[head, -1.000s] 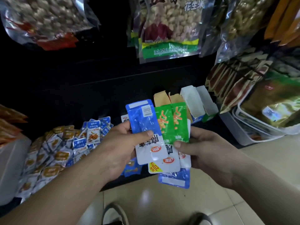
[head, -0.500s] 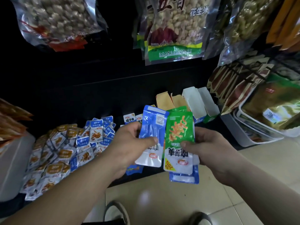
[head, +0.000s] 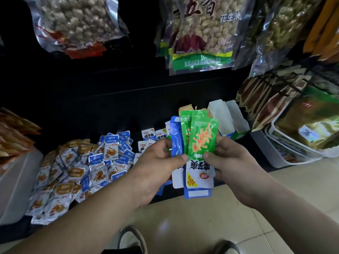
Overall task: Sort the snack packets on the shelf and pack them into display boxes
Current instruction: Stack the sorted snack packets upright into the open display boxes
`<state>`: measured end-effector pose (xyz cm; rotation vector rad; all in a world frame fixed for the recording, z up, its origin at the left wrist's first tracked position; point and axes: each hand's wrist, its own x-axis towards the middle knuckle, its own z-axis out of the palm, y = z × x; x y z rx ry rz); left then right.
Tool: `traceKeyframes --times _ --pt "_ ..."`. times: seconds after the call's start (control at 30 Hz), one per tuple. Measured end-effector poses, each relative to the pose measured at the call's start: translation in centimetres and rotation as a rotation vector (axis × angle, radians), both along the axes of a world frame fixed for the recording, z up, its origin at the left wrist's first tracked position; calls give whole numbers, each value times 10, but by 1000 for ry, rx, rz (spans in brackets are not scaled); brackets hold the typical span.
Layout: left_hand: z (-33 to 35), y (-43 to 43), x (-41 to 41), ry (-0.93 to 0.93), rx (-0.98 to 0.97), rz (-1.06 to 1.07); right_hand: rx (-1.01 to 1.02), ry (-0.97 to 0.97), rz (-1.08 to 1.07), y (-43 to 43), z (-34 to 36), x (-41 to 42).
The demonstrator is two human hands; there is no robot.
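**Shelf** (head: pixel 102 125): dark and low, set above a tiled floor (head: pixel 201 222). All loose stock is carried on it.

**Peanut bags** (head: pixel 200 33): large clear bags, hung above the shelf's rear edge.

**Heap of small packets** (head: pixel 77 167): blue-and-white and orange-and-white sachets, piled unsorted over the shelf's left half up to its front edge. A few white ones are scattered toward the middle.

**Display boxes** (head: pixel 222 120): open cartons with white insides, stood toward the shelf's right rear. Their long axes are run from front to back. No packets can be seen in them.

**Left hand** (head: pixel 157 162): curled round the bundle's left side, with the thumb pressed on the front.

**Right hand** (head: pixel 233 160): curled round the bundle's right side, with the thumb laid on the green face.

**Bundle of packets** (head: pixel 200 142): green-topped packets in front and blue ones behind. It is held over the shelf's front edge, squared between both hands, with its long axis upright and tipped away. The boxes are found just beyond it and slightly right, so the right hand is judged the nearer for loading.
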<state>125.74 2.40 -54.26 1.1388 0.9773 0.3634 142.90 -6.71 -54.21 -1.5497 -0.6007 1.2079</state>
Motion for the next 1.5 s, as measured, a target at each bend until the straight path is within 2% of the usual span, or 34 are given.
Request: traceKeyframes --times 0.17,0.33,0.43,0.67,0.8,0.97,1.17,1.23,1.33,1.5 --pt "-1 -1 1 0 8 78 52 100 19 -3 4 -3" --pt "4 -7 1 -69 -73 34 24 81 -61 -2 4 0" --pt "6 -7 0 -41 -11 -34 -30 99 -85 -2 1 4" --pt "9 -1 -2 7 77 -45 -102 38 -125 -5 -3 11" --pt "6 -6 0 31 142 -45 -46 117 -55 -7 5 7" --pt "0 -11 3 51 185 20 -7 81 -33 -7 7 1" --pt "6 0 -4 40 156 38 -27 17 -249 -3 8 22" --pt "5 3 -6 44 136 53 -37 94 -192 -5 11 31" --pt "5 4 -8 62 139 28 -78 221 40 -9 12 25" --pt "6 1 -6 15 88 -53 -67 184 52 -7 3 17"
